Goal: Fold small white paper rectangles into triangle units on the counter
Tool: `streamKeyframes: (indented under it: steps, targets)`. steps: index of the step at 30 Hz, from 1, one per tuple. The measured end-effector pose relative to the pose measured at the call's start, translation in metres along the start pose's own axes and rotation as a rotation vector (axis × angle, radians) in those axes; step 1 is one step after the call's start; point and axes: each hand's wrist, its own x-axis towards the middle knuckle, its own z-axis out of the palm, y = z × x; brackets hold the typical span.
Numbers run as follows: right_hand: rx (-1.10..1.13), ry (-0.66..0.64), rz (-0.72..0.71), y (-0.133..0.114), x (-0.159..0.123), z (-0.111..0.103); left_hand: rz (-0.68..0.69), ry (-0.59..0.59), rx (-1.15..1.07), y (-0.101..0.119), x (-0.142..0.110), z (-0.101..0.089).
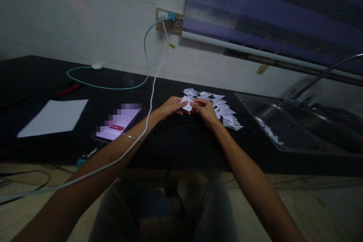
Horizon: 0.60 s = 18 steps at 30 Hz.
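A small piece of folded white paper point(186, 103) is held between my two hands above the black counter. My left hand point(172, 107) grips its left side, thumb lying across the front. On the right edge, my right hand point(206, 109) pinches the paper between thumb and fingers. Just behind and to the right of that hand lie several folded white paper pieces point(222, 104), set out in overlapping rows. The fingers behind the held paper are partly hidden.
A lit phone point(117, 124) lies left of my left forearm, and a white paper sheet point(53, 117) farther left. A white cable point(153, 90) runs from the wall socket point(178, 24) across my left arm. At right is a steel sink point(249, 109) with a faucet point(309, 83).
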Motion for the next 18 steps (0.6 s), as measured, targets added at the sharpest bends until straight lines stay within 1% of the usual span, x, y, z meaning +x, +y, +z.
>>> streamKeyframes:
  steps: [3, 7, 10, 14, 18]
  targets:
    - [0.046, 0.024, 0.017, -0.0002, 0.0005, -0.0022, -0.018, -0.015, -0.012, -0.0019, 0.0024, -0.0015]
    - [0.038, 0.001, 0.059, -0.0011, 0.0008, -0.0054, -0.055, -0.014, 0.112, -0.0045, 0.0077, -0.0028]
    - [0.024, -0.031, 0.103, -0.0015, 0.0004, -0.0068, -0.012, -0.020, 0.209, -0.0064, 0.0096, -0.0038]
    - [-0.005, -0.023, 0.070, -0.0025, -0.0001, -0.0083, 0.055, -0.069, 0.245, -0.0080, 0.0086, -0.0053]
    - [-0.023, 0.008, 0.047, -0.0035, 0.0005, -0.0101, 0.063, -0.077, 0.250, -0.0054, 0.0070, -0.0055]
